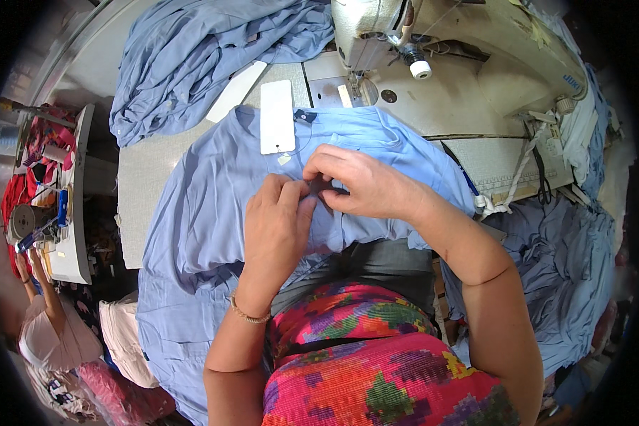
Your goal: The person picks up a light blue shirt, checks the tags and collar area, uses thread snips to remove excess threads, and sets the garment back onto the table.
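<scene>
A light blue shirt [199, 213] lies across the table edge and my lap, its neckline toward the sewing machine. My left hand [278, 220] pinches the shirt's front near the middle, fingers bent and pressed together. Close beside it, my right hand [362, 183] grips the same part of the cloth between thumb and fingers. The exact spot they hold is mostly hidden by the fingers. A white hang tag [277, 117] lies over the neckline on a thin string, next to a small dark neck label [305, 116].
Beyond the shirt stands a sewing machine [468, 50], its needle area just past the neckline. Blue garments [192, 57] are heaped at the far left of the table, and more blue cloth [547, 255] hangs at right. Another person [57, 326] works at a table on the left.
</scene>
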`<control>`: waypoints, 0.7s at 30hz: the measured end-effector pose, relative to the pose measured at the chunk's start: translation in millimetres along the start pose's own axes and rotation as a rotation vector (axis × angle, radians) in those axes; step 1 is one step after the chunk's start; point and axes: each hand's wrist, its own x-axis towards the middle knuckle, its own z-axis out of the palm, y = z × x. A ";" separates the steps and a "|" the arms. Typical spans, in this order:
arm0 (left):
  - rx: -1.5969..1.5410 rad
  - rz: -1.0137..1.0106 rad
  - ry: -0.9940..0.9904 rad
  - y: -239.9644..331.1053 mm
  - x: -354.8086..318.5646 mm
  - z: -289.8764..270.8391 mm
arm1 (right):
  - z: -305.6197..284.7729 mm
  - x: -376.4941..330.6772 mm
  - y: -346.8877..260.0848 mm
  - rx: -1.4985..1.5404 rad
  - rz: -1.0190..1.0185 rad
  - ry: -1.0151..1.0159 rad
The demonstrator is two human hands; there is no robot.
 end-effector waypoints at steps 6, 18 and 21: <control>0.041 0.023 0.025 -4.4 -2.7 6.9 | 0.7 0.3 -1.2 -0.001 0.020 0.003; -0.067 -0.031 -0.013 -1.1 -4.1 -3.9 | 2.3 -0.3 -1.4 0.005 0.018 0.025; 0.013 -0.007 -0.017 0.6 -1.2 0.3 | 1.8 0.2 -1.6 0.005 0.024 0.016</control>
